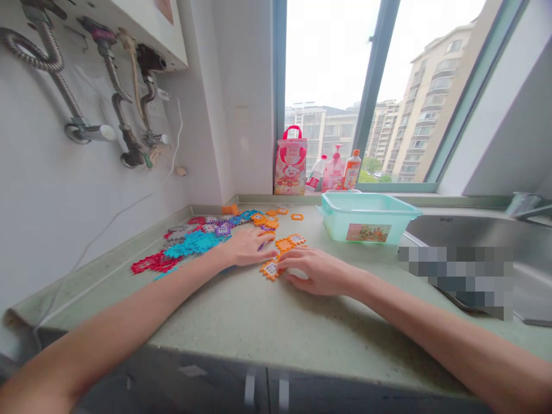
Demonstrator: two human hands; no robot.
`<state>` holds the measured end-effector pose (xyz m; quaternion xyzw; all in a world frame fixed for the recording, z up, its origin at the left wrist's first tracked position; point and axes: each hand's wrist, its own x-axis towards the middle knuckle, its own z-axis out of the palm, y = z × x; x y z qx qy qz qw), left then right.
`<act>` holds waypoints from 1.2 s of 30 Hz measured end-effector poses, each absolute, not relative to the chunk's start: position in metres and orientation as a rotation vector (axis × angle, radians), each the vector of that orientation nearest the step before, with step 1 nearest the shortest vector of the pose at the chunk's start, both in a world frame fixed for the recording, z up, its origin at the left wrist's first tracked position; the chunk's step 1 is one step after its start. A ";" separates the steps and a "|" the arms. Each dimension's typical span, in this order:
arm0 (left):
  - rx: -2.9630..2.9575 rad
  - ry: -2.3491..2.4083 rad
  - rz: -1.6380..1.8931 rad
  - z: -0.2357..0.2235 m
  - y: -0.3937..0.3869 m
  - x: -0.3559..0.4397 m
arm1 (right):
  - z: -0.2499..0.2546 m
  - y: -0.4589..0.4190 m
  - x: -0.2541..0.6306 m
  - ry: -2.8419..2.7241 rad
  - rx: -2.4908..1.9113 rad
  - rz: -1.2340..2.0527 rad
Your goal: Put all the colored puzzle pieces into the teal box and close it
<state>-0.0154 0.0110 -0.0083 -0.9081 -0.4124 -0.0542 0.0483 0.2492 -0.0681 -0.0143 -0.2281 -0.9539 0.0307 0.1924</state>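
Note:
My left hand (250, 246) reaches over the right edge of a pile of flat notched plastic tiles, its fingers spread and a dark purple bit showing beside them. My right hand (317, 272) has its fingertips and thumb at the edge of an orange notched tile (271, 269) with a gridded white middle. Just beyond it lie an orange tile (284, 244) and another orange one (297, 238), close against each other. Left of my left hand, the pile holds turquoise tiles (194, 244), red tiles (150, 263) and purple tiles (224, 228).
A mint-green plastic tub (366, 215) stands right of my hands, beside the steel sink (526, 270). A pink-and-white bag (290, 167) and several bottles, including a pink pump bottle (334, 172), line the windowsill. A loose white cable (112, 221) runs down the left wall.

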 end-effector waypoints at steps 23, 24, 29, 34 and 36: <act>-2.552 -1.644 -0.033 0.016 0.031 -0.078 | -0.014 -0.070 0.247 -2.660 -0.672 0.154; -2.556 -1.663 -0.099 0.019 0.036 -0.083 | -0.014 -0.070 0.248 -2.664 -0.671 0.150; -2.357 -1.878 -0.368 0.039 0.084 -0.096 | -0.016 -0.068 0.248 -2.667 -0.661 0.141; -2.051 -2.067 -0.264 0.049 0.143 -0.086 | -0.013 -0.068 0.247 -2.676 -0.675 0.108; -2.008 -2.095 -0.226 0.047 0.162 -0.083 | -0.011 -0.068 0.248 -2.694 -0.672 0.111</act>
